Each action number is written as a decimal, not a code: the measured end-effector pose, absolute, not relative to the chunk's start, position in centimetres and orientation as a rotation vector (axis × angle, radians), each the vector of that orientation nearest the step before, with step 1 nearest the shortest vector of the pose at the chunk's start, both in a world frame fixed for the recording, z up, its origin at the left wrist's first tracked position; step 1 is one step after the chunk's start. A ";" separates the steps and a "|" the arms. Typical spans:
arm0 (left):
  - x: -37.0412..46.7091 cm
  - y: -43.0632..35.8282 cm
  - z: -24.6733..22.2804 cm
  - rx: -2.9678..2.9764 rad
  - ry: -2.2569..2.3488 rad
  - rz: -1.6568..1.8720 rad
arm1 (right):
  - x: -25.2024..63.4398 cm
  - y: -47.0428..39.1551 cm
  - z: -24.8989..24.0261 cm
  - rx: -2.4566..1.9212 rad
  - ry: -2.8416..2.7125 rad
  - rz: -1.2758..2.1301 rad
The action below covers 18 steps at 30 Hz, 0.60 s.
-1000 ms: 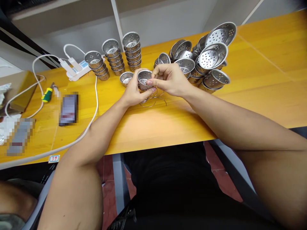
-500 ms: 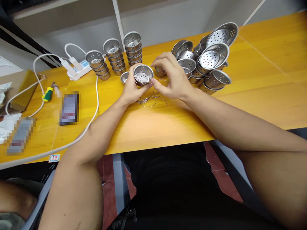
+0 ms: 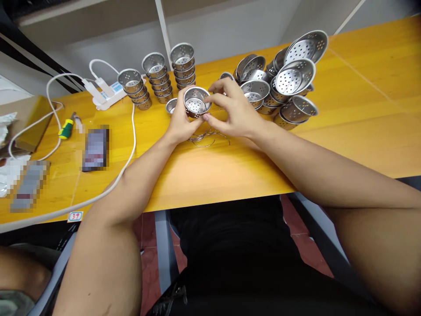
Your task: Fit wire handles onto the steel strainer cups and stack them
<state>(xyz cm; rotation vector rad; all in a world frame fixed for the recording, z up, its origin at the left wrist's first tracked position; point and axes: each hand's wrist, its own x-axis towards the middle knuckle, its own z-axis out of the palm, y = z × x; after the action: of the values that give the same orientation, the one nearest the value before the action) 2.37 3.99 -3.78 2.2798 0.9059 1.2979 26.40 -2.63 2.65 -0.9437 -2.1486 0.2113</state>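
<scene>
A small perforated metal cup [image 3: 196,104] is held above the table in my left hand [image 3: 179,120], its mouth tilted toward me. My left fingers and thumb wrap round its side. My right hand [image 3: 235,107] is at the cup's right rim, index fingertip over the inside and thumb against the outer wall, pinching the wall between them. Whether a wire is also between these fingers I cannot tell. Below the hands lies a loose bunch of thin curved metal wires [image 3: 205,139]. Behind my left hand stands another small cup [image 3: 171,106], partly hidden.
Stacks of perforated cups [image 3: 154,72] stand at the back left. A heap of larger and smaller ones [image 3: 294,79] is at the right. A power strip [image 3: 110,95], white cable [image 3: 133,140], screwdriver [image 3: 66,128] and two blurred phones [image 3: 95,149] lie left. Another person's leg shows lower left.
My right hand has shifted slightly left, its index finger dropping over the cup's rim. The thin wire that showed inside the cup is no longer clearly visible. My left hand keeps its hold.
</scene>
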 end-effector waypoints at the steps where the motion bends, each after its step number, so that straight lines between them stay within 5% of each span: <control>1: 2.4 3.8 -3.7 2.273 0.909 1.290 | 26.3 -2.6 2.5 -0.942 -2.157 0.203; 18: 2.3 3.2 -3.0 2.426 0.775 1.203 | 26.2 -2.9 4.2 -0.876 -2.220 0.239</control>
<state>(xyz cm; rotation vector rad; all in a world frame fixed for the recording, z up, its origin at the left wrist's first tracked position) 2.34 3.21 -3.05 2.4258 0.7754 1.2028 26.23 -2.92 4.21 -0.8758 -2.2197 0.2392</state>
